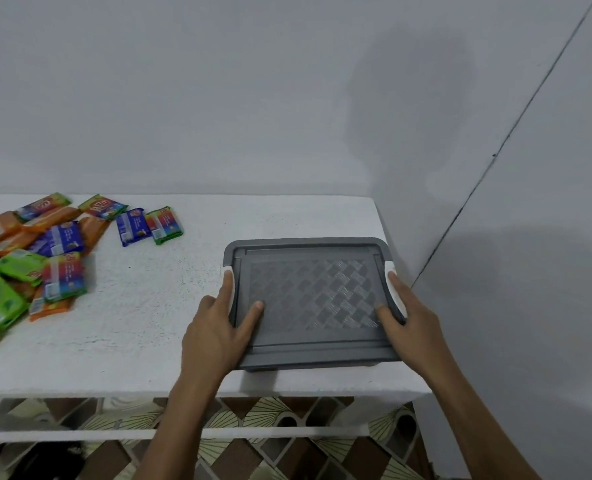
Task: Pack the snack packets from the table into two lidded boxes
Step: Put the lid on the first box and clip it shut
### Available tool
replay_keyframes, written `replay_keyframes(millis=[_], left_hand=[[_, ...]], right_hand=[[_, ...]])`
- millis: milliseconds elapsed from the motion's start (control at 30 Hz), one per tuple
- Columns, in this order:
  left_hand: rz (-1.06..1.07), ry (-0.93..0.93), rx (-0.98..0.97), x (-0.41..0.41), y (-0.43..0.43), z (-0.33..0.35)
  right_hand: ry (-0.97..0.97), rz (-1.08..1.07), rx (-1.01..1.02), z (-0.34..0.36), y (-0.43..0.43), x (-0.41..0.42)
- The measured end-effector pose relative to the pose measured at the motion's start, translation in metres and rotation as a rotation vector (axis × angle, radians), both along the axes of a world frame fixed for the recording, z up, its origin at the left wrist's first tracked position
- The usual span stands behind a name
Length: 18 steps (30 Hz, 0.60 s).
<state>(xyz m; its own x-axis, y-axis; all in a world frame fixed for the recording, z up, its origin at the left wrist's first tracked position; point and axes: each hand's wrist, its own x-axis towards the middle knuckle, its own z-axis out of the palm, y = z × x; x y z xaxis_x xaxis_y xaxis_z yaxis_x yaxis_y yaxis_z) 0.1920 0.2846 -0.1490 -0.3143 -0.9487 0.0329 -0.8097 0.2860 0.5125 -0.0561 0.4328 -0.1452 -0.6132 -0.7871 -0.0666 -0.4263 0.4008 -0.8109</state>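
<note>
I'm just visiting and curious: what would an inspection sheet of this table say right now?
Surface: white textured table.
Job's things: grey plastic lidded box, lid on; colourful snack packets piled loose at left; second box not seen.
Clutter: nothing seen.
Hands: left hand and right hand grip the box's opposite sides, thumbs on lid.
Cables: nothing seen.
Surroundings: plain grey wall; patterned floor below.

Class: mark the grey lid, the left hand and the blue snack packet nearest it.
grey lid (308, 296), head view, middle of patterned panel.
left hand (215, 327), head view, back of the hand.
blue snack packet (133, 226), head view, centre of wrapper.
</note>
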Motion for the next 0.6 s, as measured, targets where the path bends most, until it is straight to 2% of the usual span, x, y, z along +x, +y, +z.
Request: replay_keyframes(millis=[100, 200, 333, 600], left_hand=[[0.093, 0.206, -0.005, -0.002, 0.001, -0.007], [0.131, 0.296, -0.013, -0.007, -0.009, -0.004], [0.138, 0.328, -0.032, -0.03, -0.036, 0.003], [0.127, 0.301, 0.015, -0.101, -0.136, 0.004]], right_hand=[[0.049, -0.008, -0.019, -0.003, -0.002, -0.001], [0.079, -0.03, -0.048, -0.006, -0.009, -0.003], [0.11, -0.101, -0.088, -0.006, -0.037, -0.018], [0.116, -0.123, -0.015, 0.004, -0.133, -0.082]])
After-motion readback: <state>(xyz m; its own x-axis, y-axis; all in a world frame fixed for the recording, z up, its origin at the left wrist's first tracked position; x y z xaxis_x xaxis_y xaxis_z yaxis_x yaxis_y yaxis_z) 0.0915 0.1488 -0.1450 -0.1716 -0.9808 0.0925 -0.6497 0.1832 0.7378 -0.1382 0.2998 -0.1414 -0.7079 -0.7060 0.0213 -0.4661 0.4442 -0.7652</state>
